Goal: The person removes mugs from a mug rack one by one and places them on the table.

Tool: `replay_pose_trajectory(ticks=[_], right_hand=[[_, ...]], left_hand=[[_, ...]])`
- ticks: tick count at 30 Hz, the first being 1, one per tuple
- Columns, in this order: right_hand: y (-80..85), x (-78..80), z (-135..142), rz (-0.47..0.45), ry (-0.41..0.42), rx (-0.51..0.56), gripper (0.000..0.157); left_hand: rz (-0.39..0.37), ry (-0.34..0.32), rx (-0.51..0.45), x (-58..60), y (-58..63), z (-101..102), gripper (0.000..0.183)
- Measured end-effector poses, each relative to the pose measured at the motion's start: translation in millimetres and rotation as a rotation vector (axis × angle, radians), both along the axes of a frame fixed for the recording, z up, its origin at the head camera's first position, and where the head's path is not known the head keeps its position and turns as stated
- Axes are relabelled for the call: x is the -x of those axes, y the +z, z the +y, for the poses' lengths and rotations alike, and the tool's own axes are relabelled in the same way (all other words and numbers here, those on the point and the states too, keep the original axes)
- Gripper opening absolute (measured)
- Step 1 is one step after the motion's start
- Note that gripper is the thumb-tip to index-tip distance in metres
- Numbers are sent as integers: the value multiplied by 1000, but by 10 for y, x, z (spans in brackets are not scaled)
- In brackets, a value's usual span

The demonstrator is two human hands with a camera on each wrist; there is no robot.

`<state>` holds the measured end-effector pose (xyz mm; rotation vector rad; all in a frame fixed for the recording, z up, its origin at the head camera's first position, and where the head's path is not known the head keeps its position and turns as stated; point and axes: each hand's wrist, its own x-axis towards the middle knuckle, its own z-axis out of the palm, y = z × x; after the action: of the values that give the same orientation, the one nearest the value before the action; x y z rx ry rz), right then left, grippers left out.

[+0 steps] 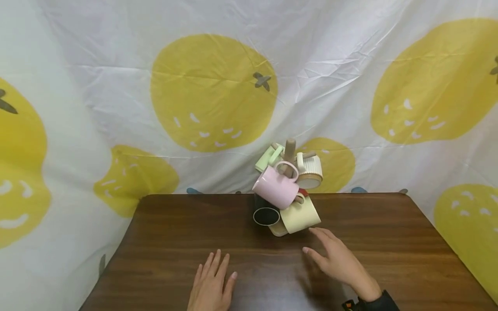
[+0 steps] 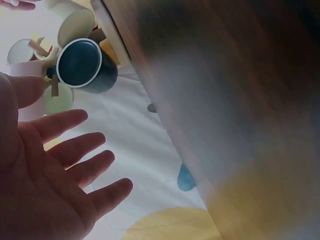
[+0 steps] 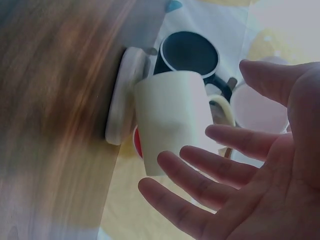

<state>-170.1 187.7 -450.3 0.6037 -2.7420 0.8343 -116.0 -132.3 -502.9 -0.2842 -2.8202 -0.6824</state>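
Several mugs hang on a wooden mug tree (image 1: 289, 149) near the table's back edge. A pink mug (image 1: 275, 188) faces the front, with a pale yellow mug (image 1: 301, 216) below it to the right and a black mug (image 1: 266, 215) to the left. Higher up are a light green mug (image 1: 267, 157) and a white ribbed mug (image 1: 311, 168). My right hand (image 1: 336, 259) is held just in front of the yellow mug, fingers extended, gripping nothing. Farther from the mugs, my left hand (image 1: 212, 285) is over the table's front part, fingers spread and holding nothing.
The brown wooden table (image 1: 167, 242) ends at a back edge close behind the mug tree. A white cloth (image 1: 311, 86) printed with yellow fruit hangs behind it. A bit of red (image 3: 137, 142) shows behind the yellow mug in the right wrist view.
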Motion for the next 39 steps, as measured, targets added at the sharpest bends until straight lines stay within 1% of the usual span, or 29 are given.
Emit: replay_pose_trajectory(ticks=[6,15,20,22,25,29,33,36,39], right_hand=[[50,132,115,-89,-4,17,54],[129,264,240,-206,-20,30,59],[149,309,300,-302,-26,36,57],[148,339,329,-326,-19,40,55],[145,399,379,-348,-16,44,52],[147,484,451,-384,-32,50,52],[166,563,518,-498,-55,115,59],[188,627,543,-589,-67,183,69],[208,694,543,-642,-68,229,74]], left_hand=[[5,3,2,-14,-2,-12,50],[-13,-3,10,-32,65,-13,51],[15,-10,21,-38,63,-14,51],[20,-14,19,-43,60,-12,51],[12,-25,8,-53,57,-12,51],[-5,-34,-9,-74,62,-14,52],[2,-41,-8,-84,59,-21,51],[-3,-51,-12,-86,56,-24,49],[-23,-63,-21,-94,54,-24,48]])
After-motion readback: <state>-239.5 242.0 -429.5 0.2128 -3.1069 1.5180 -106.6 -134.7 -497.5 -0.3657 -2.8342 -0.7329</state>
